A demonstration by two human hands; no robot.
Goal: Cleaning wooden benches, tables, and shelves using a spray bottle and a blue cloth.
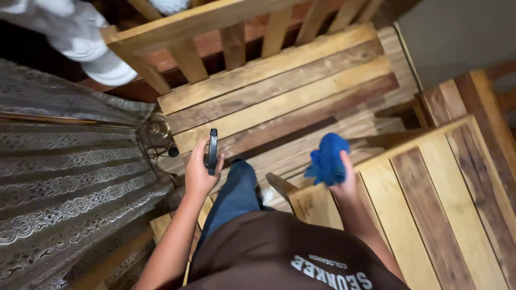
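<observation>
My left hand (200,171) holds a dark slim phone (212,150) edge-on, in front of my body over the wooden slats. My right hand (346,180) grips a crumpled blue cloth (328,159) above the corner of a slatted wooden seat (430,204) at the right. Below the hands I see my brown shirt (269,252) and one leg in blue jeans (234,196) stepping forward.
A slatted wooden bench (279,91) with a backrest rail (215,24) stands ahead. At the left hangs patterned grey-and-white fabric (70,177). White cloth (80,37) lies at the top left. A dark cable and plug (164,152) sit by the fabric's edge. A grey wall (457,32) is at the top right.
</observation>
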